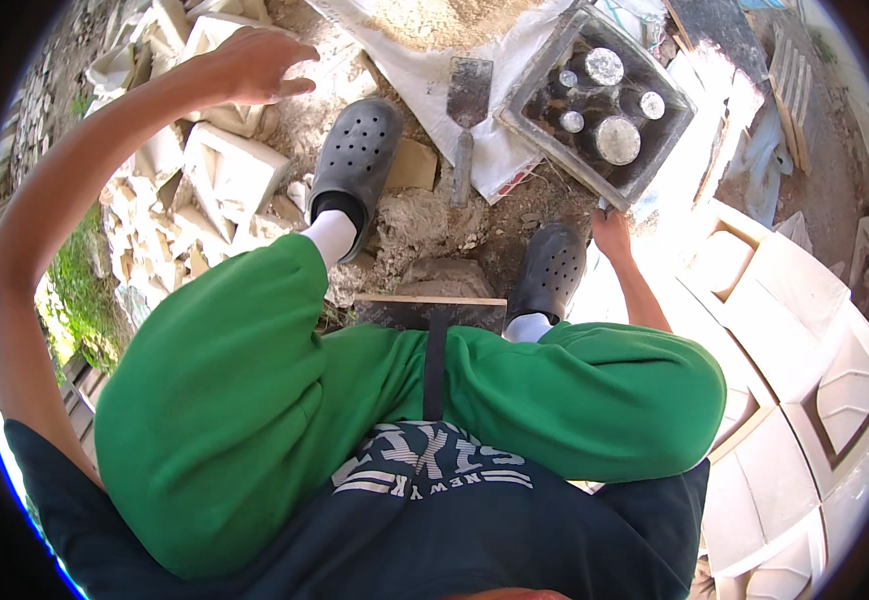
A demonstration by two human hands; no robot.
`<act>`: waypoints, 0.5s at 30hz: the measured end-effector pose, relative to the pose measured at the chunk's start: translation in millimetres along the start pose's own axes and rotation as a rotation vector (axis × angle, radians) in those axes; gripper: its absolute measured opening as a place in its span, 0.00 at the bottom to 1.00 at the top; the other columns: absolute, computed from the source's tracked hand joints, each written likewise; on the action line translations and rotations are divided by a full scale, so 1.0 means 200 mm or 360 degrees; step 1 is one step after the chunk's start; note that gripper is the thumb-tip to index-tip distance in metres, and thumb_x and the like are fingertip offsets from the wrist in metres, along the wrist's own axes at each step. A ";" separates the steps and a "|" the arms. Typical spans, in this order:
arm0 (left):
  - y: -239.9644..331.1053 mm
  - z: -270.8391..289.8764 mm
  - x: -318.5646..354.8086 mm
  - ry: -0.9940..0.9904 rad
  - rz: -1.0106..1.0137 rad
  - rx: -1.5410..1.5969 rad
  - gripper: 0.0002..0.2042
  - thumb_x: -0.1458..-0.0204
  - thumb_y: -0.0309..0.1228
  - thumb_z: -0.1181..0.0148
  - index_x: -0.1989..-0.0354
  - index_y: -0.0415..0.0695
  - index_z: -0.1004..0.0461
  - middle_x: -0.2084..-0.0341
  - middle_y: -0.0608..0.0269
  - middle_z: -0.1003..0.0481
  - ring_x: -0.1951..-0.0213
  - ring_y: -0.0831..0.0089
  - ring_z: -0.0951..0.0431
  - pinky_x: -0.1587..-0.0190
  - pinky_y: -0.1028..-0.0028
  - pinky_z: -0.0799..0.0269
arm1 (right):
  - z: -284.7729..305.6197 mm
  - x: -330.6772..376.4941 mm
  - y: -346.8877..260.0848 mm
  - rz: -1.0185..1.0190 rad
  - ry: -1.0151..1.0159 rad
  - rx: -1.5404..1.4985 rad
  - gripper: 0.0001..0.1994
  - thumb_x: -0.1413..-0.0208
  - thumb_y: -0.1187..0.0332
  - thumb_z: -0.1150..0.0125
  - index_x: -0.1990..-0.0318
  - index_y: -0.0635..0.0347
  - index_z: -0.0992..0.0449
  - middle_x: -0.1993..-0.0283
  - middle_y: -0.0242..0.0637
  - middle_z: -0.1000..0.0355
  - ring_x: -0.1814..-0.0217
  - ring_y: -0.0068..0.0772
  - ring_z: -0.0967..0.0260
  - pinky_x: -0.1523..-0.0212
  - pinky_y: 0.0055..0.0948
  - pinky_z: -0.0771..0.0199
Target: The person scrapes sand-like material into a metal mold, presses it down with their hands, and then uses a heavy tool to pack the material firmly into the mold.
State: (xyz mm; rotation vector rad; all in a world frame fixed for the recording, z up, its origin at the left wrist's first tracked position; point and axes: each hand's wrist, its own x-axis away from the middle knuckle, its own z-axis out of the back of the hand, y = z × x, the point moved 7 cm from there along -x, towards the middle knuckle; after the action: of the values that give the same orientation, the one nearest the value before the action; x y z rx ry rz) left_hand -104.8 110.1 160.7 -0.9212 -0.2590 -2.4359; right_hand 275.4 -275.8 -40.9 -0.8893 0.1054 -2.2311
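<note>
My left hand (260, 65) is stretched out at the upper left, above pale cast blocks (230, 175). Its fingers and thumb are apart, with nothing between them. At the near corner of a grey square mould box (565, 160), my right hand (611, 232) has its fingers closed on the edge; part of the fingers is hidden. Inside the tilted box stand several round, light-topped cylinders (617, 140) of different sizes. Left of the box lies a flat-bladed scoop (470, 90) with a short handle, partly on a white sack sheet (405, 75).
A heap of sandy mix (445, 22) is on the sheet at the top. My dark clogs (355, 155) stand on rubble either side of a stone. Pale hollow blocks (770, 300) are lined up at right. Broken pieces (160, 235) pile up at left; wooden slats (790, 95) lean far right.
</note>
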 end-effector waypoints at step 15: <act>0.62 1.19 -0.89 0.0582 -0.0465 -0.0598 0.20 0.46 0.49 0.45 0.54 0.47 0.24 0.62 0.52 0.21 0.55 0.56 0.21 0.53 0.56 0.27 | 0.92 -0.07 -0.10 -0.0178 -0.0612 0.0654 0.34 0.40 0.48 0.46 0.34 0.65 0.40 0.39 0.53 0.33 0.34 0.47 0.37 0.35 0.37 0.39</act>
State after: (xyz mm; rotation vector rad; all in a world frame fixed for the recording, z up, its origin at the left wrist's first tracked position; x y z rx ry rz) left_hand 208.5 159.6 220.9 -0.5918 0.2188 -2.9294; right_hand 385.5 -218.9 98.4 -1.0858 -0.5722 -2.0292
